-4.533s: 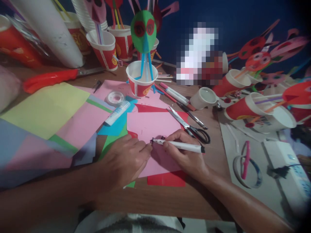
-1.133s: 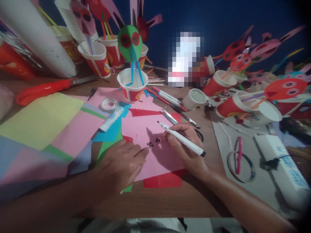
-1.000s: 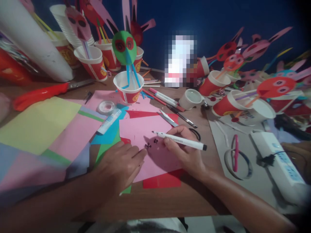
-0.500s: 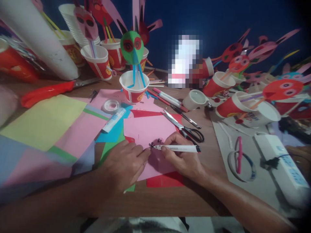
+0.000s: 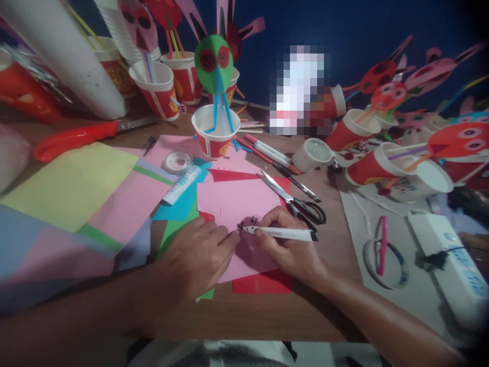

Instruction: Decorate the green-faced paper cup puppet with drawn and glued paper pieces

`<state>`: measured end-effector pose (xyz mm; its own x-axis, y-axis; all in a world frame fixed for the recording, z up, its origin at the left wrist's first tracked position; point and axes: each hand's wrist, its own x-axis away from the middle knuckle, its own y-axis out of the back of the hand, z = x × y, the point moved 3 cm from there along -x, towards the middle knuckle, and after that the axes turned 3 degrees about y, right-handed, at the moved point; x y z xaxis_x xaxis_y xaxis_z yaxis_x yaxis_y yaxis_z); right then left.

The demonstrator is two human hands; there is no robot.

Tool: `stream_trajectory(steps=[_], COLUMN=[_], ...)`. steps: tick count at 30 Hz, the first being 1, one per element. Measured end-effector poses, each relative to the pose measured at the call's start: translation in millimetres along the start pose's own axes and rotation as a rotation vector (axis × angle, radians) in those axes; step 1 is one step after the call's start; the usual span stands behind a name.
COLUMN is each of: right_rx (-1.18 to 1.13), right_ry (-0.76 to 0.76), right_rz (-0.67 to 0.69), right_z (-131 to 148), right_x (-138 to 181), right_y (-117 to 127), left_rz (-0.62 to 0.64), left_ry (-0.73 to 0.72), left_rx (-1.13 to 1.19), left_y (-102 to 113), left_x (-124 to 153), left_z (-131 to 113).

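Note:
Between the thumb and fingers of my right hand (image 5: 290, 244), a white marker (image 5: 288, 233) with a black end cap is gripped almost level. Its tip meets small black looped marks on a pink sheet of paper (image 5: 237, 196). My left hand (image 5: 202, 250) lies on the left part of that sheet, fingers stretched toward the marker tip and holding no tool; its thumb side is partly hidden. Under the pink sheet, red paper (image 5: 263, 284) and green paper (image 5: 170, 242) stick out. Black-handled scissors (image 5: 296, 199) lie partly open just beyond my right hand.
A paper cup (image 5: 216, 145) with a green paper head on straws stands behind the sheet. Tape (image 5: 178, 161) and a glue tube (image 5: 182, 186) lie left of it; several pens and a small white cup (image 5: 311, 154) lie right. A power strip (image 5: 454, 270) sits far right.
The whole view has shifted slightly, so objects sit a little further right and higher. Both hands and the marker keep nearly the same place on the pink sheet.

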<state>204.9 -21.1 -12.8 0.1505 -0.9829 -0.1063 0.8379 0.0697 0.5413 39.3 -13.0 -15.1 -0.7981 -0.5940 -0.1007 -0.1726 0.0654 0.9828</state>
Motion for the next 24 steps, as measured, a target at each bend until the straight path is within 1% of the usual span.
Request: stream_trajectory(steps=[7, 12, 16, 24], right_rx=[0.011, 0.024, 0.031, 0.051], right_ry=[-0.008, -0.021, -0.028, 0.016], right_rz=[0.004, 0.014, 0.017, -0.006], right_z=[-0.5, -1.9, -1.9, 0.3], right_x=[-0.4, 0.1, 0.5, -0.5], right_y=[-0.4, 0.2, -0.3, 0.2], left_rz=[0.048, 0.027, 0.043, 0.039], left_ry=[-0.008, -0.013, -0.012, 0.001], left_rx=[0.031, 0.038, 0.026, 0.019], left_y=[2.3, 3.5, 3.0, 1.3], left_x=[2.1, 3.1, 2.7, 3.8], left_z=[1.9, 2.4, 1.7, -0.1])
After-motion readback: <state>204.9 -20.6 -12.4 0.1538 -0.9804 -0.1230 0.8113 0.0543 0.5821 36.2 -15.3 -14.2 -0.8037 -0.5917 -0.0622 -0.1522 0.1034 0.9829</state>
